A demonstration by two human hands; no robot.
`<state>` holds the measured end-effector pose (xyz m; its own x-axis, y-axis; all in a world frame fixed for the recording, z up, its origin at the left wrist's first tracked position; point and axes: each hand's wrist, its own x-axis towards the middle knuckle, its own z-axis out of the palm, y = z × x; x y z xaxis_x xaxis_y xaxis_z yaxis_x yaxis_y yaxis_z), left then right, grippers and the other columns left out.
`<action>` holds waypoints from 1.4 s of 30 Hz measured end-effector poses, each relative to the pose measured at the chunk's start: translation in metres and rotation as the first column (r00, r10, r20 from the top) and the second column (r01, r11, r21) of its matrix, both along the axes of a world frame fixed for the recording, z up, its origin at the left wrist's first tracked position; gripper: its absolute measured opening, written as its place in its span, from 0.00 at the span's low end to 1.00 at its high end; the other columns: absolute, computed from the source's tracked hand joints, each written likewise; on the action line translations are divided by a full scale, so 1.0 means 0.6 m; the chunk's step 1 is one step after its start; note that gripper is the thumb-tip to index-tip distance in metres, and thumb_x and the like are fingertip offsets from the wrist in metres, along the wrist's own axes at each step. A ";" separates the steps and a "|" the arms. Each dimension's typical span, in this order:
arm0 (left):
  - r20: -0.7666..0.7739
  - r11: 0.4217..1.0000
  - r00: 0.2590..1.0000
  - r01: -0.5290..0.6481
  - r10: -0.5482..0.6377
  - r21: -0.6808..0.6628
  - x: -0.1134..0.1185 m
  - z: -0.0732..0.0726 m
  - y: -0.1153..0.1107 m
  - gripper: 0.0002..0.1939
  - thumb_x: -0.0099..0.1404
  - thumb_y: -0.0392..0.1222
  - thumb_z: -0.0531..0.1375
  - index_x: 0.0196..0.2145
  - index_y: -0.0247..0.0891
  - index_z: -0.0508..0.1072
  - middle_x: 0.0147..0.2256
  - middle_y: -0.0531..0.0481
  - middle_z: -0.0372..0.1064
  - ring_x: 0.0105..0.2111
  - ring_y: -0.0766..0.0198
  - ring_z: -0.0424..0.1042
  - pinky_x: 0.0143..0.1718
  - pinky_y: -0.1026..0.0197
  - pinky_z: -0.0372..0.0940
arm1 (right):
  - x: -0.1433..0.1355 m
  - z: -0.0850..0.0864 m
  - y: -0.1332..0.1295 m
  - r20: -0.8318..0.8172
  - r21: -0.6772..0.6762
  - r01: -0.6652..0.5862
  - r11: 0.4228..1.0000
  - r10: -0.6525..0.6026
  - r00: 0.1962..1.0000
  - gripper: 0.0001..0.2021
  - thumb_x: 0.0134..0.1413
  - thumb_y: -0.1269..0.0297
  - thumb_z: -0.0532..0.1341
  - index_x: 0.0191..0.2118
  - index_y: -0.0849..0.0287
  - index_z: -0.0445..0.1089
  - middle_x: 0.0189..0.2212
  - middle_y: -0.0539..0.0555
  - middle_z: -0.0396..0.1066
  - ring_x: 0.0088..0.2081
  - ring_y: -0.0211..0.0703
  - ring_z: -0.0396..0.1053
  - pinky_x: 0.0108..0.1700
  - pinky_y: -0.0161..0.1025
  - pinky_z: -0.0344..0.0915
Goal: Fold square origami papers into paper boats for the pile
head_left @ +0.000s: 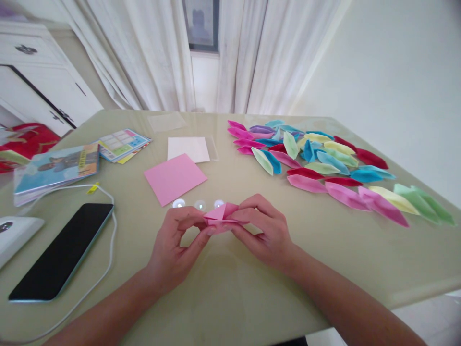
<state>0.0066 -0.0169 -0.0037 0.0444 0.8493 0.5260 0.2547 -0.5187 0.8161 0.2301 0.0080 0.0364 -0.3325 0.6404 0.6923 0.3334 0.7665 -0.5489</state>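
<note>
A small pink folded paper (220,214) is held between both hands above the near middle of the table. My left hand (178,245) pinches its left end between thumb and fingers. On the other side, my right hand (266,230) grips the right end the same way. One flap of the paper stands up in a point. Just beyond the hands lies a flat square of pink paper (175,179), partly over a white sheet (189,149). Several folded paper boats (309,187) in many colours spread over the right of the table (259,298).
A black-screened phone (63,252) lies at left inside a loop of white cable (114,230), beside a white device (16,235). Behind it are a booklet (63,166) and printed cards (124,144). Round light reflections (200,205) show near the hands. Curtains (245,53) hang behind the table.
</note>
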 end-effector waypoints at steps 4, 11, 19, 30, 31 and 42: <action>-0.038 0.997 0.999 0.023 -0.026 -0.079 -0.001 0.003 -0.002 0.18 0.71 0.35 0.67 0.56 0.46 0.73 0.45 0.49 0.79 0.40 0.63 0.82 0.43 0.63 0.78 | 0.003 -0.001 -0.003 -0.011 0.033 0.049 0.998 -0.049 0.999 0.03 0.63 0.66 0.70 0.42 0.55 0.79 0.41 0.57 0.73 0.41 0.46 0.73 0.39 0.41 0.74; -0.047 0.987 0.989 0.133 -0.138 -0.094 -0.007 0.007 0.004 0.16 0.73 0.34 0.64 0.55 0.47 0.76 0.45 0.48 0.80 0.43 0.62 0.81 0.43 0.63 0.77 | 0.003 0.001 0.000 0.041 0.014 -0.055 0.998 0.055 0.998 0.09 0.65 0.66 0.68 0.50 0.53 0.75 0.45 0.56 0.80 0.46 0.50 0.77 0.49 0.49 0.71; -0.158 0.986 0.976 0.139 -0.153 -0.096 -0.010 0.019 0.005 0.10 0.73 0.36 0.64 0.50 0.46 0.79 0.43 0.50 0.82 0.43 0.62 0.82 0.46 0.63 0.76 | 0.001 0.006 0.001 0.119 -0.043 -0.080 0.996 0.085 0.989 0.07 0.66 0.62 0.69 0.48 0.53 0.80 0.45 0.56 0.80 0.47 0.48 0.75 0.51 0.48 0.70; -0.101 0.966 0.983 0.127 -0.153 -0.226 -0.007 0.008 0.000 0.17 0.73 0.41 0.65 0.58 0.47 0.73 0.45 0.48 0.84 0.44 0.59 0.85 0.41 0.64 0.78 | 0.002 -0.003 0.006 0.033 -0.137 -0.035 0.990 0.039 0.999 0.05 0.64 0.67 0.70 0.42 0.56 0.74 0.36 0.53 0.79 0.39 0.44 0.76 0.44 0.43 0.70; -0.085 0.957 0.983 0.138 -0.165 -0.256 -0.007 0.009 0.001 0.17 0.73 0.42 0.66 0.58 0.46 0.73 0.44 0.47 0.85 0.44 0.58 0.84 0.44 0.62 0.77 | 0.002 -0.003 0.005 0.021 -0.131 -0.029 0.991 0.032 0.999 0.05 0.64 0.67 0.70 0.41 0.56 0.74 0.36 0.53 0.79 0.38 0.44 0.75 0.44 0.43 0.70; 0.079 0.886 0.986 0.169 -0.149 -0.432 0.000 0.032 0.004 0.13 0.71 0.46 0.67 0.51 0.42 0.78 0.38 0.50 0.84 0.37 0.62 0.83 0.38 0.66 0.75 | 0.003 0.005 0.005 -0.017 -0.295 -0.050 0.954 0.047 0.999 0.04 0.65 0.70 0.68 0.43 0.56 0.78 0.38 0.52 0.81 0.39 0.41 0.78 0.44 0.38 0.70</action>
